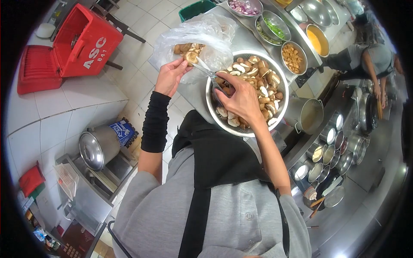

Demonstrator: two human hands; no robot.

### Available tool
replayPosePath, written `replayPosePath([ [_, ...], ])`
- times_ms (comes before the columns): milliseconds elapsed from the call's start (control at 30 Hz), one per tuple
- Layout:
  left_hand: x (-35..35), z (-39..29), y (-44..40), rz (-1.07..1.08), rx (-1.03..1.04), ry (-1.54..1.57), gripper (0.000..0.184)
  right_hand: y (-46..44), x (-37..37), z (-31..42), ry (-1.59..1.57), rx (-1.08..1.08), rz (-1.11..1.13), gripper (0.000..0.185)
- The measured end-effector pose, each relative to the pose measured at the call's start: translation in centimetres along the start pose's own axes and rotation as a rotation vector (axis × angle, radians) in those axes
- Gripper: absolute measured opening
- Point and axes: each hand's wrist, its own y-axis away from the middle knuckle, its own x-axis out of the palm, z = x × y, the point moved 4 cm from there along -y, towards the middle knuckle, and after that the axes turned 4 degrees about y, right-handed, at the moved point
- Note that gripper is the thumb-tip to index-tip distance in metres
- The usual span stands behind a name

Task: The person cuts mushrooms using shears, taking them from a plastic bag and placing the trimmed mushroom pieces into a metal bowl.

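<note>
My left hand (171, 77) pinches a mushroom (191, 57) by its edge, in front of the mouth of a clear plastic bag (215, 32). More whole mushrooms (184, 47) show inside that bag. In my right hand (241, 96) is a pair of scissors (209, 73), its blades reaching to the mushroom; whether they are cutting into it I cannot tell. Below my right hand stands a metal colander (282, 112) heaped with mushrooms, several showing pale cut faces. My right fingers wrap the scissor handles and partly hide them.
Metal bowls of chopped red onion (244, 7), green vegetables (275, 29) and browned cubes (294, 59) stand beyond the colander. A large pot (310, 115) is at the right. Further right, a person (373, 58) works at the stove. A red cooler box (90, 43) stands open at left.
</note>
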Motion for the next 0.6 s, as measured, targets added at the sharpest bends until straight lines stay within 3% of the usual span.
replayPosePath([
  [200,-1.1,0.3,0.2,0.015,-0.018,-0.076,0.042,-1.1,0.2,0.6,0.048,-0.027,0.127,0.045],
  [300,-1.7,-0.6,-0.2,0.022,-0.061,-0.07,0.042,-1.6,1.5,-0.4,-0.029,-0.12,0.085,0.044],
  [500,-3.0,1.1,-0.5,-0.091,-0.238,0.079,0.038,-2.6,2.1,-1.6,-0.082,0.011,0.186,0.045],
  [600,-3.0,0.9,-0.6,-0.106,-0.196,0.149,0.038,-2.2,1.6,-1.2,-0.176,0.068,0.142,0.043],
])
